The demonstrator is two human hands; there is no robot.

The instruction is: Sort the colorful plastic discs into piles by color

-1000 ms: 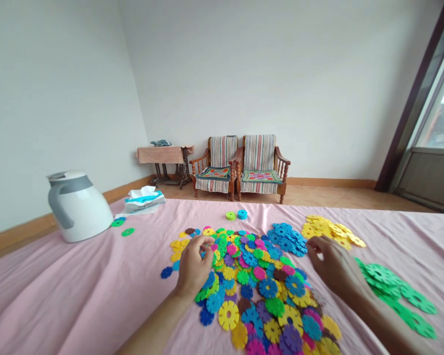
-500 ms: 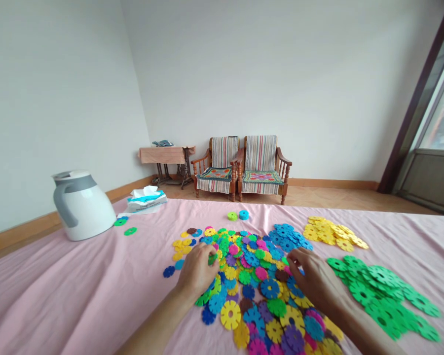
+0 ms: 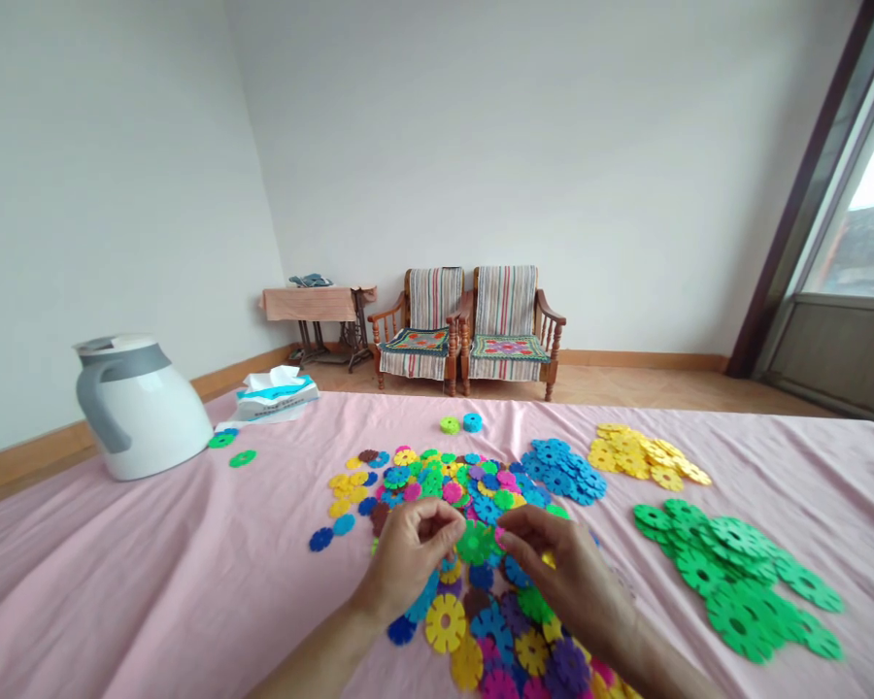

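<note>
Over a mixed heap of notched plastic flower discs, my two hands are close together. My left hand is closed in a pinch on the edge of a green flower disc, which is raised toward me. Just right of it, my right hand pinches what looks like a small pink flower disc; its fingers cover most of it. The heap beneath holds yellow, blue, purple, pink, brown and green discs, partly hidden by both hands.
Sorted piles lie to the right: blue discs, yellow discs and larger green discs. Two small stacks stand behind the heap. At left are a white jug, a tissue box and a few loose discs on the pink cloth.
Both hands have come together over the middle of the heap, the left moving right with the green disc, the right moving left. The view has shifted slightly to the right.
</note>
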